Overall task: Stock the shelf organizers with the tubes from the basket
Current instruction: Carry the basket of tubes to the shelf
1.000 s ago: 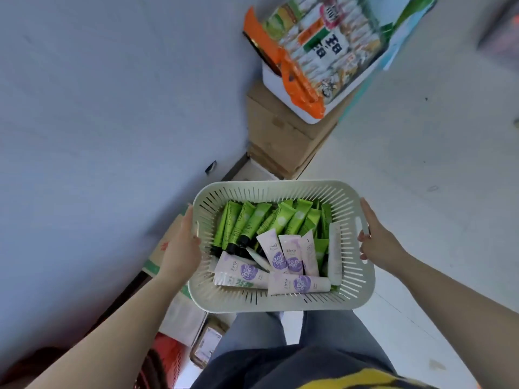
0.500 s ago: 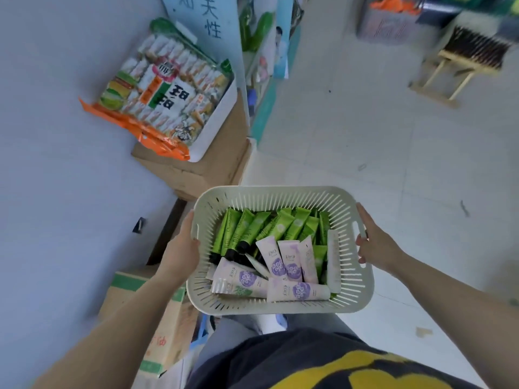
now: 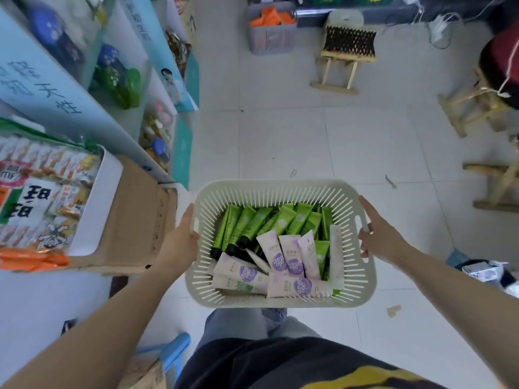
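I carry a pale slotted plastic basket (image 3: 280,189) in front of my waist, above the tiled floor. Inside lie several green tubes (image 3: 254,221) with black caps toward the far side and several pale pink tubes (image 3: 290,255) with purple flower prints toward me. My left hand (image 3: 179,240) grips the basket's left handle and my right hand (image 3: 377,235) grips the right handle. No shelf organizers are plainly visible.
Store shelves (image 3: 120,71) with blue panels and packaged goods run along the left. A cardboard box (image 3: 134,217) topped by a white tub of snacks (image 3: 42,197) stands close on my left. Ahead are a grey crate (image 3: 271,32), a woven stool (image 3: 346,51) and wooden stools (image 3: 477,99) at the right.
My view has swung right from the blank wall toward the aisle and shelves. The basket stays held in both hands and the snack tub has slid to the left of the frame.
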A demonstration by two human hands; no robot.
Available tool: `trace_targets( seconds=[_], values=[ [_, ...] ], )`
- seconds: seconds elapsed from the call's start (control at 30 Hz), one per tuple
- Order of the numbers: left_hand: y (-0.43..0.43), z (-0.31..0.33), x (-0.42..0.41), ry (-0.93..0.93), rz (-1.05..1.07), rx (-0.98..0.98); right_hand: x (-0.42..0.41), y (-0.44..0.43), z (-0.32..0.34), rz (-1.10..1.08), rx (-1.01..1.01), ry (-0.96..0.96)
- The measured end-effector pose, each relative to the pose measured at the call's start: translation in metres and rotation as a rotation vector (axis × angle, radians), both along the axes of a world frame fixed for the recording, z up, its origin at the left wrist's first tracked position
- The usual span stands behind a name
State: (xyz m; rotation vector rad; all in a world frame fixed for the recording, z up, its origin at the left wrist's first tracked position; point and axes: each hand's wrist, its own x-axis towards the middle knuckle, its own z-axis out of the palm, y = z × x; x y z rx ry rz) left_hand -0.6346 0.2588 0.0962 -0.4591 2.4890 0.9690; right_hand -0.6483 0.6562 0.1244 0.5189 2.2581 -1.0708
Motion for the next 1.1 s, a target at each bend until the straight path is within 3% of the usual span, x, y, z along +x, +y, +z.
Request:
trace_targets(
  seconds=[0.6,1.1],
  values=[
    [0.069,-0.030,-0.309,-0.034,-0.262,0.084,-0.188,0.060,-0.015,-0.303,0.156,0.035],
    [0.150,-0.017,-0.528,-0.007,-0.218,0.084,-0.393,0.135,-0.016,-0.281,0.126,0.038]
  ],
)
